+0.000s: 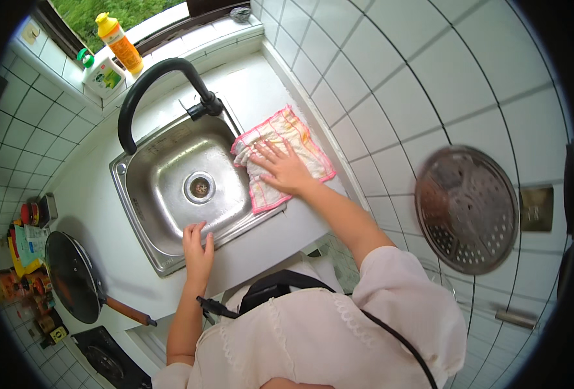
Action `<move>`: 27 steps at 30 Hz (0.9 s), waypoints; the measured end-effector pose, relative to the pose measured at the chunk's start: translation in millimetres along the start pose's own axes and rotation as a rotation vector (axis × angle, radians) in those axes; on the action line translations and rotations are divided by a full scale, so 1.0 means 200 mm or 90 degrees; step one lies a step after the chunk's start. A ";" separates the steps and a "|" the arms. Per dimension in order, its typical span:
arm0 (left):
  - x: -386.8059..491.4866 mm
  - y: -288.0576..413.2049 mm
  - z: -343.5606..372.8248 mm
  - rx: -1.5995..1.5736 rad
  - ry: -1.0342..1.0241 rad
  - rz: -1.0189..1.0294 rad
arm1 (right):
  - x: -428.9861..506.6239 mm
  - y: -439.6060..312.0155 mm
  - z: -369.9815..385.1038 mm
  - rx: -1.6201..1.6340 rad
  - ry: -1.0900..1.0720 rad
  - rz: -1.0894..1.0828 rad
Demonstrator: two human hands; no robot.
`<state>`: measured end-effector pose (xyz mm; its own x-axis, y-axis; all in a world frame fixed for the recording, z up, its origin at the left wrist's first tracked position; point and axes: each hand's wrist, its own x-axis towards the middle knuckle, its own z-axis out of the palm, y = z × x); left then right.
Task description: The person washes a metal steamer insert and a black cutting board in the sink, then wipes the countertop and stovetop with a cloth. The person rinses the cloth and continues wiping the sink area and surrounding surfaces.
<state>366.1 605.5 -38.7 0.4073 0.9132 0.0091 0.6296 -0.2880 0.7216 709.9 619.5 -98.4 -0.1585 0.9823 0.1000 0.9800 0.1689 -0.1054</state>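
Note:
My right hand [283, 167] lies flat with spread fingers on a white cloth with pink edging [311, 155]. The cloth is spread over the white counter right of the stainless steel sink [170, 194] and overlaps the sink's right rim. My left hand [198, 248] is at the sink's near rim, holding nothing, its fingers apart and slightly bent over the basin. The black curved faucet [163, 70] stands behind the basin, its spout over the far left corner. A drain strainer [200, 187] sits in the basin's bottom.
On the sill stand a white pump bottle [105, 78] and an orange bottle with a yellow cap [120, 46]. A frying pan [73, 277] leans at the left, near seasoning jars and packets. A round perforated metal steamer plate [467, 209] hangs on the tiled wall at right.

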 end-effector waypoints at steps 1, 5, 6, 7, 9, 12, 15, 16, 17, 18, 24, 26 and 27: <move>0.00 -0.04 0.04 0.036 0.047 -0.016 | 0.06 0.07 0.04 0.009 0.040 -0.044; -0.03 -0.12 0.17 0.264 0.052 -0.125 | 0.56 0.24 0.13 -0.025 0.085 0.107; -0.03 -0.13 0.19 0.262 0.055 -0.120 | 0.72 0.28 0.14 -0.010 0.097 0.086; -0.04 -0.13 0.19 0.257 0.052 -0.125 | 0.88 0.31 0.16 -0.050 0.121 0.087; -0.02 -0.13 0.21 0.250 0.053 -0.132 | 1.14 0.39 0.18 -0.039 0.205 -0.041; -0.01 -0.11 0.20 0.257 0.071 -0.162 | 1.22 0.52 0.17 0.120 0.108 0.071; 0.00 -0.09 0.19 0.256 0.069 -0.148 | 1.16 0.52 0.15 0.131 0.197 0.248; -0.01 -0.08 0.19 0.271 0.060 -0.149 | 1.15 0.47 0.14 0.097 0.276 0.323; -0.01 -0.08 0.19 0.261 0.057 -0.163 | 1.14 0.43 0.13 0.094 0.240 0.202; -0.01 -0.08 0.19 0.254 0.055 -0.167 | 1.15 0.39 0.12 0.098 0.210 0.122; 0.02 -0.06 0.18 0.259 0.062 -0.161 | 1.20 0.52 0.05 0.097 0.382 0.138; 0.02 -0.06 0.19 0.252 0.059 -0.164 | 1.22 0.51 0.08 0.144 0.250 0.194; 0.01 -0.06 0.19 0.252 0.059 -0.163 | 1.23 0.46 0.11 0.185 0.192 0.224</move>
<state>383.8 600.9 -74.0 0.1563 0.9859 -0.0599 0.9127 -0.1210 0.3902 759.5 878.2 -104.6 0.2565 0.9238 0.2842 0.8872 -0.1083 -0.4486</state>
